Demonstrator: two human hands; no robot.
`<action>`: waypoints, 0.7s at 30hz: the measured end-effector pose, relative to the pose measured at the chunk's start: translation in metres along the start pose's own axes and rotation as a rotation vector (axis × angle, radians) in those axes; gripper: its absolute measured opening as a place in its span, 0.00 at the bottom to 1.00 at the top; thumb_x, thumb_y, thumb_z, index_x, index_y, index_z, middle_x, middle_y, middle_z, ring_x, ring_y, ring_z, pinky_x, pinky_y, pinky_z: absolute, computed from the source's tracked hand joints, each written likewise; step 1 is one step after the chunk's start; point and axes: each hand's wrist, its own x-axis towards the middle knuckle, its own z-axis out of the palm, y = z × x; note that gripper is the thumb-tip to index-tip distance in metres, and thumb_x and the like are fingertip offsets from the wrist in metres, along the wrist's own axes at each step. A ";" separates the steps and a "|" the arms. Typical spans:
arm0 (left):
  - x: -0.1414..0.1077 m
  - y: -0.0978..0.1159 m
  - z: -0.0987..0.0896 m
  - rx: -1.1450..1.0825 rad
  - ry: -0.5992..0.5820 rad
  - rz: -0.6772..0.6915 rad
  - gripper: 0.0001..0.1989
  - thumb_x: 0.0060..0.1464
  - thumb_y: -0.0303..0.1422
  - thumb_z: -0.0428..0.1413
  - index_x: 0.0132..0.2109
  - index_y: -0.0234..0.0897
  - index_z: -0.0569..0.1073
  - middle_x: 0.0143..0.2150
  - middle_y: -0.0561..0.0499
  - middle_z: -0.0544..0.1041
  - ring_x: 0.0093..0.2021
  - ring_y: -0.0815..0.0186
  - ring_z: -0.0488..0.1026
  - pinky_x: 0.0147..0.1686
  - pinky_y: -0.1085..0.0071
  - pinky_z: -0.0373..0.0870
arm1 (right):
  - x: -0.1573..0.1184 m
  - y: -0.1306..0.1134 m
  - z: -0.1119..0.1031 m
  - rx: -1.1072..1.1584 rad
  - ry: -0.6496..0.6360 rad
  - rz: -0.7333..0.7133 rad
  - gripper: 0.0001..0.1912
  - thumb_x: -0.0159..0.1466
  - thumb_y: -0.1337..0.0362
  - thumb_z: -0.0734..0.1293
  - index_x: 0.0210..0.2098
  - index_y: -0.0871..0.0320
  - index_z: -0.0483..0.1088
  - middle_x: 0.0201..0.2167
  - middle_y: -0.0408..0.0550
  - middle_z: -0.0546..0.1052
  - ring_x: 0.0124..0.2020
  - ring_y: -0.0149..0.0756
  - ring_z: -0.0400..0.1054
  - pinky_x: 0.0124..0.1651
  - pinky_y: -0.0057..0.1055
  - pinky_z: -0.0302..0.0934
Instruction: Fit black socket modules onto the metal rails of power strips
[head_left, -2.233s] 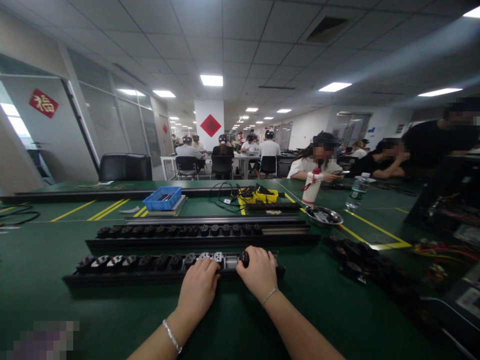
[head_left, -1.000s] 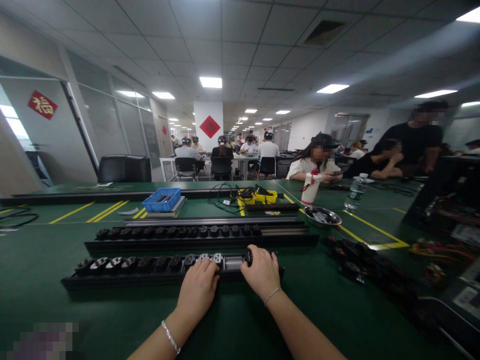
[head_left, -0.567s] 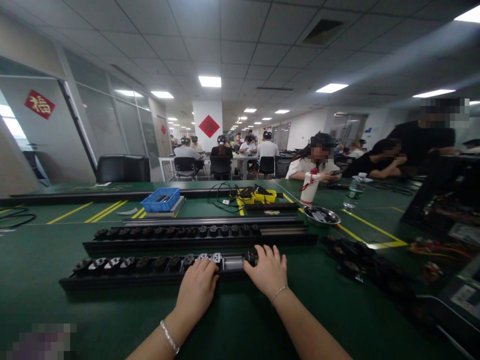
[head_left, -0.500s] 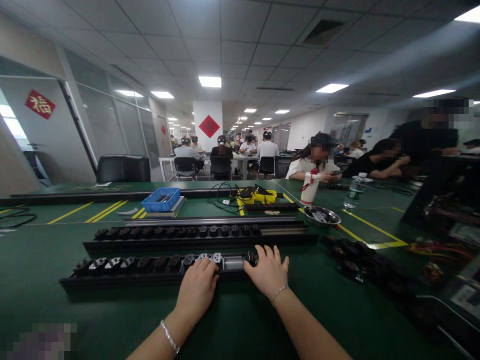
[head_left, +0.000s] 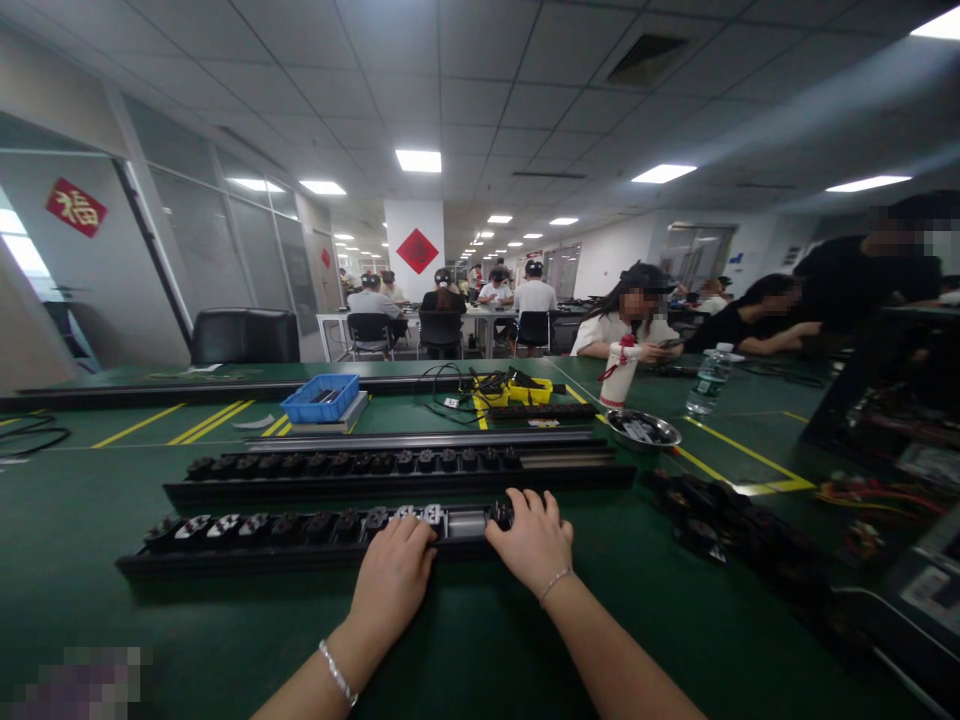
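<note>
Right hand (head_left: 531,540): fingers half spread, thumb at a black socket module (head_left: 498,514); clasp or mere touch, cannot tell. Left hand (head_left: 395,575): fingers together, bent over pale-topped socket modules (head_left: 432,514); hold hidden. Black module: in the near channel rail (head_left: 262,568), right of its bare stretch; likely light, stiff plastic, best pinched by its sides. Appearance: module dark, compact; rail long, black-walled, silvery within.
</note>
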 end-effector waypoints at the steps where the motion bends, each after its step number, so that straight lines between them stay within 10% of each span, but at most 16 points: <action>1: 0.000 0.000 0.000 0.002 0.001 0.001 0.07 0.52 0.26 0.48 0.37 0.41 0.69 0.37 0.51 0.70 0.39 0.64 0.65 0.38 0.67 0.60 | 0.000 0.000 -0.001 0.006 -0.002 0.003 0.28 0.55 0.52 0.58 0.53 0.53 0.62 0.55 0.52 0.64 0.59 0.54 0.46 0.51 0.53 0.48; 15: 0.000 0.000 -0.001 0.003 -0.003 0.000 0.07 0.52 0.27 0.49 0.37 0.41 0.69 0.38 0.52 0.70 0.39 0.64 0.65 0.38 0.68 0.60 | 0.000 0.007 -0.001 -0.008 0.015 0.097 0.28 0.54 0.52 0.59 0.52 0.54 0.63 0.62 0.54 0.51 0.63 0.55 0.37 0.54 0.53 0.44; 21: 0.000 -0.002 0.002 -0.008 0.010 0.005 0.07 0.52 0.27 0.50 0.37 0.42 0.69 0.37 0.52 0.70 0.38 0.64 0.65 0.37 0.68 0.60 | 0.004 0.011 -0.003 0.066 -0.016 0.068 0.31 0.53 0.53 0.60 0.55 0.56 0.60 0.59 0.56 0.57 0.57 0.51 0.51 0.53 0.44 0.51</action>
